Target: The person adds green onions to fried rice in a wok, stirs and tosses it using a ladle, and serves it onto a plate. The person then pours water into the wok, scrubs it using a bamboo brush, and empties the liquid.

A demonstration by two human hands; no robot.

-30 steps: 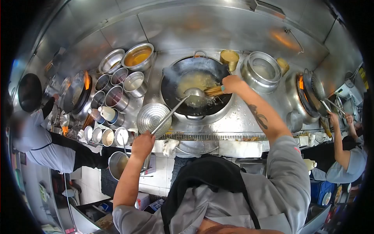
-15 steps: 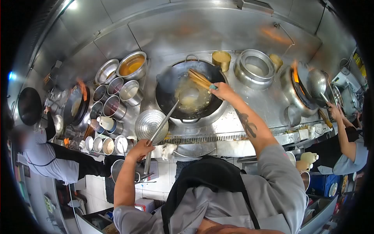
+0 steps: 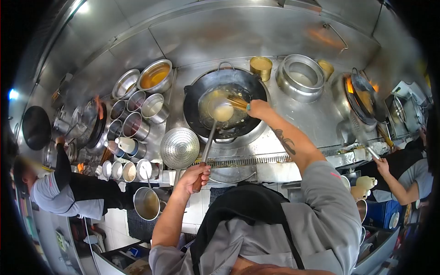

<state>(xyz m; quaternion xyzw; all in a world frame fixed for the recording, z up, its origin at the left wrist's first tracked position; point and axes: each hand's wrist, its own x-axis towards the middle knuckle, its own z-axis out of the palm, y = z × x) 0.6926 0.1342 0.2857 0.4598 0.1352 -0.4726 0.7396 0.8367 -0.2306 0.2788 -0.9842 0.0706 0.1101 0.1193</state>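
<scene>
My left hand [image 3: 197,178] is wrapped round the handle of a long metal ladle [image 3: 211,141] in front of the wok. The ladle's bowl is inside the black wok [image 3: 193,109], with cloudy pale liquid in it. My right hand [image 3: 260,109] grips a bamboo wok brush [image 3: 238,102] over the wok's right side. The brush's bristles point left towards the ladle bowl, and their tips are partly hidden. Yellowish liquid with small bits lies in the wok. Left of the ladle handle, a perforated skimmer [image 3: 179,147] rests at the counter's front edge.
Metal pots [image 3: 136,125] and an orange-liquid bowl [image 3: 156,77] stand left. A tin [image 3: 261,68] and nested steel pots [image 3: 300,79] are at back right. A liquid-filled pot [image 3: 147,203] hangs low left. Co-workers [image 3: 68,192] [image 3: 403,176] work at both sides, near flames.
My left hand has shifted right, and the ladle handle stands steeper with pale liquid in its bowl. My right hand and the brush have moved slightly down. The right co-worker's ladle has swung down.
</scene>
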